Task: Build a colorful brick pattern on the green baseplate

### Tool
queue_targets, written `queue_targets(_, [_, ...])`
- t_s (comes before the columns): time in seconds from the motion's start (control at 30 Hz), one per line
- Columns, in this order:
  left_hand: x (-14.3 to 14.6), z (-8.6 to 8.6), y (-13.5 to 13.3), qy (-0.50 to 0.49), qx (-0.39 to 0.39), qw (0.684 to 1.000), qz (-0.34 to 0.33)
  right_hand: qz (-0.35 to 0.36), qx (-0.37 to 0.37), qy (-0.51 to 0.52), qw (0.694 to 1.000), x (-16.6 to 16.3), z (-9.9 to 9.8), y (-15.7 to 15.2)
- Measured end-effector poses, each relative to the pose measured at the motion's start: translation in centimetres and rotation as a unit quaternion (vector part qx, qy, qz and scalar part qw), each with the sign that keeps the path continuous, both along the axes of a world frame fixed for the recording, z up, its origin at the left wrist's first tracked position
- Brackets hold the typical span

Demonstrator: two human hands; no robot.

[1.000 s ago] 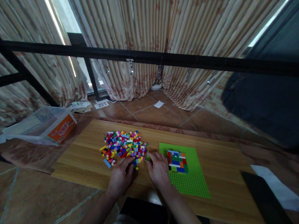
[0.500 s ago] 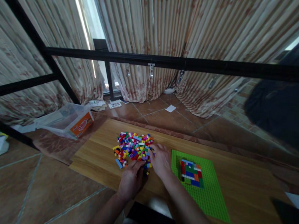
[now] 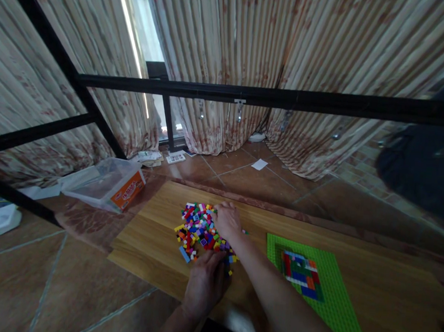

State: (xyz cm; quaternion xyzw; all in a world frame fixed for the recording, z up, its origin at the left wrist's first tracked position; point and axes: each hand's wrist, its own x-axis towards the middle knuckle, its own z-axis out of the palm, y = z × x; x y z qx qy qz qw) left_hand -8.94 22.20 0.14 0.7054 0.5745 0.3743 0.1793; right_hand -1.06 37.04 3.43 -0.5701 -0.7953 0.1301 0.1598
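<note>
A heap of small mixed-colour toy building bricks [image 3: 195,229] lies on the wooden table. My right hand [image 3: 227,221] reaches over its far right side, fingers bent down onto the bricks and somewhat apart; its fingertips are partly hidden. At the near edge is my left hand [image 3: 204,277], with thumb and fingers drawn together; whatever lies between them cannot be made out. To the right, a green baseplate [image 3: 343,298] carries a flat, roughly square patch of joined bricks [image 3: 301,273] in red, white, blue, orange and green.
A clear plastic bin [image 3: 92,190] with an orange label stands on the floor left of the wooden table [image 3: 146,236]. A black metal rail [image 3: 204,91] crosses in front of striped curtains [image 3: 222,41]. Papers [image 3: 259,164] lie on the tiles. Dark fabric [image 3: 425,163] shows at right.
My right hand has moved toward the far side of the heap and covers more of it. My left hand stays at the near edge. The whole view has shifted slightly.
</note>
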Motion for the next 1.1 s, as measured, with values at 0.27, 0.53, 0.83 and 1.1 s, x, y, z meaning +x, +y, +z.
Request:
queue_targets(0.27, [0.0,-0.1,0.0,-0.021,-0.026,0.999,-0.008,-0.008,0.001,0.045,0.999,0.4,-1.0,-0.6])
queue_targets(0.53, [-0.2,0.4,0.0,-0.062,-0.041,0.997,-0.009,-0.036,0.003,0.134,0.990,3.4,-0.4,-3.9])
queue_targets(0.83, [-0.8,-0.7,-0.5,-0.112,-0.007,0.994,0.011,0.018,0.068,0.195,0.978,7.7,-0.1,-11.8])
queue_targets(1.1, [-0.7,0.3,-1.2,-0.065,-0.006,0.985,-0.161,0.026,0.032,0.250,0.967,9.2,-2.1,-16.0])
